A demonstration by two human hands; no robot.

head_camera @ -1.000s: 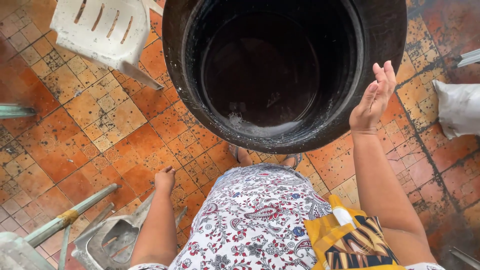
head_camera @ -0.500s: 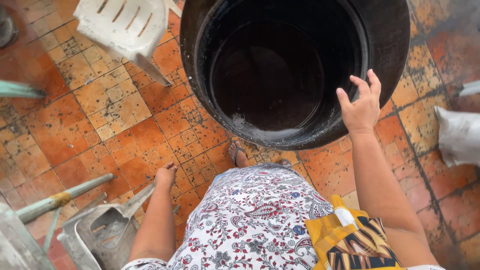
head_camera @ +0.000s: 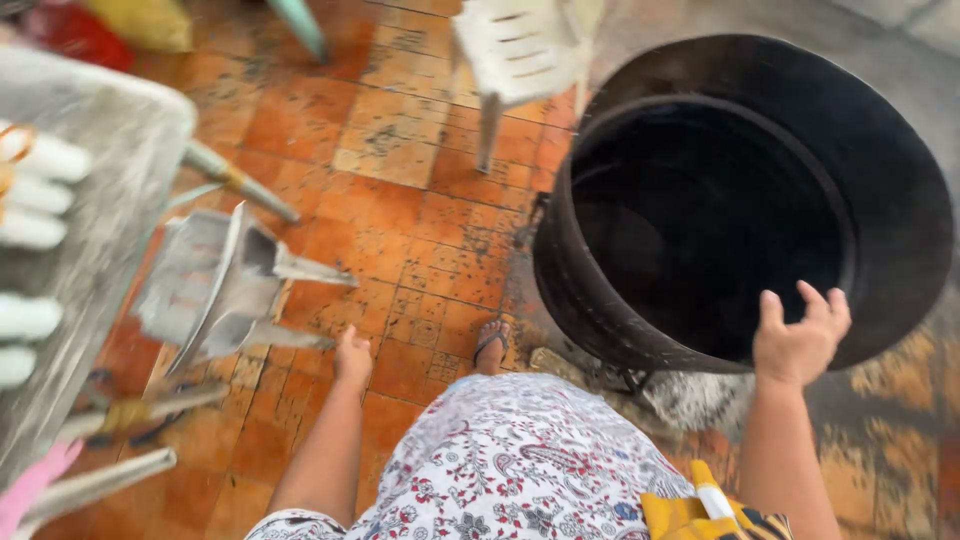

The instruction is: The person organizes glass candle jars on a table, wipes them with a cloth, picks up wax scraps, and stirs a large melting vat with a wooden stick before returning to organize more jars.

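The right hand (head_camera: 798, 345) hovers empty, fingers spread, just above the big black pot's (head_camera: 740, 200) near rim; the left hand (head_camera: 352, 355) hangs loosely curled, empty, above the tiled floor (head_camera: 400, 180).

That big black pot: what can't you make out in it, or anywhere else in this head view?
- Pot: its inside is too dark to show any contents.
- Grey metal thing near the left hand: motion blur hides what it is.
- White chair: cut off by the top edge.
- Right hand: palm faces away, open and empty-looking.
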